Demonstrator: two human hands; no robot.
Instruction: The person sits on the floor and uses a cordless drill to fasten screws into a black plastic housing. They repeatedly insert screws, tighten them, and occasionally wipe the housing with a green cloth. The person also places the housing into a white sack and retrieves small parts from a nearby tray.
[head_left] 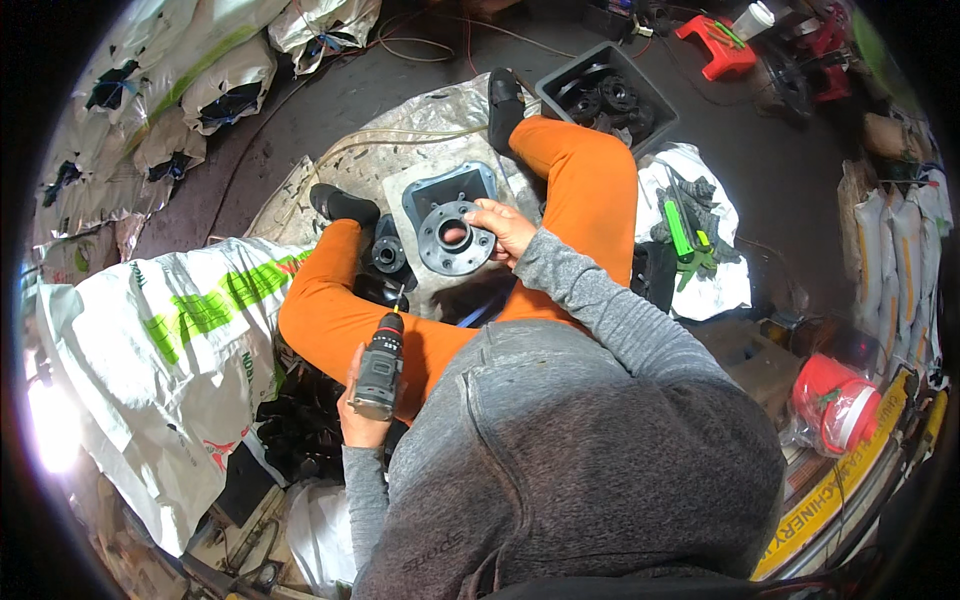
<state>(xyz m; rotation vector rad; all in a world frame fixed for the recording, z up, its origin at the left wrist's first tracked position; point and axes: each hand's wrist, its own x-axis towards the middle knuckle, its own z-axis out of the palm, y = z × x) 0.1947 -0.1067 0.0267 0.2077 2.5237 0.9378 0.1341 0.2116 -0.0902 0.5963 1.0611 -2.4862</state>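
My left hand (362, 424) is closed around a dark grey cordless drill (379, 368) over my left thigh. A thin bit points away from me out of the drill's chuck. In my right hand (509, 229) is a grey metal flange (437, 257), a round disc with a large centre hole and several small holes around it. My fingers grip its right edge, and the disc is raised between my knees. Beyond it lies a grey rectangular tray (409, 203), partly covered by the flange. A dark part with a round hub (388, 255) rests by my left shin.
A grey bin (655, 92) of dark round parts stands past my right knee. Gloves (706, 212) and a green-handled tool (678, 230) lie on a white sack. Large white sacks (160, 340) fill the left side. A red stool (717, 52) is at the far right.
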